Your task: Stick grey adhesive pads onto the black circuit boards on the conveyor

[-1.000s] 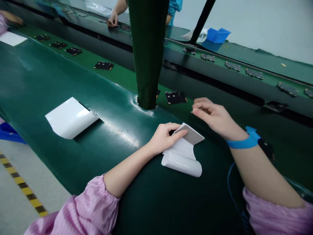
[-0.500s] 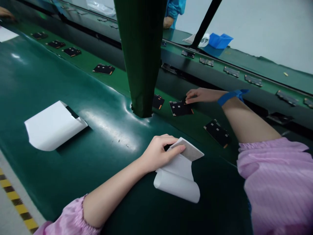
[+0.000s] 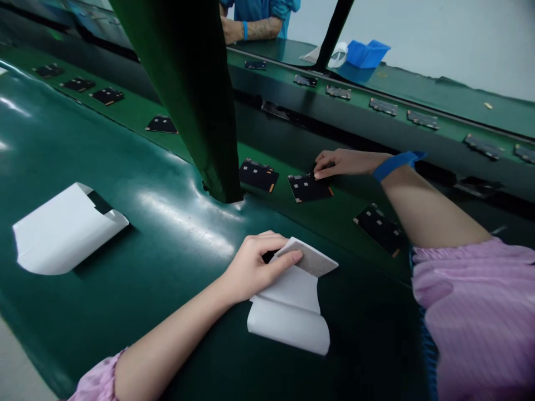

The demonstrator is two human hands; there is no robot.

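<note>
My left hand (image 3: 259, 262) is closed on a strip of white paper (image 3: 292, 289), thumb on top. The strip's upper part is a stiff, grey-faced flap, and its lower end curls into a roll. My right hand (image 3: 334, 162) has its fingertips pinched together at the upper right edge of a black circuit board (image 3: 310, 189) lying on the green strip. Whether anything small is between those fingertips is hidden. A second circuit board (image 3: 258, 175) lies to the left of it, and a third circuit board (image 3: 379, 228) to the right, under my right forearm.
A dark green post (image 3: 196, 100) rises from the table (image 3: 167, 301). Left of it lies a curled white sheet (image 3: 69, 228). More circuit boards line both green strips. Across the line are a co-worker's tattooed forearm (image 3: 263, 29) and a blue bin (image 3: 368, 54).
The view has shifted, so the post and curled sheet appear farther left, and more of the co-worker shows. My left hand keeps its grip; my right fingertips stay at the same board's edge.
</note>
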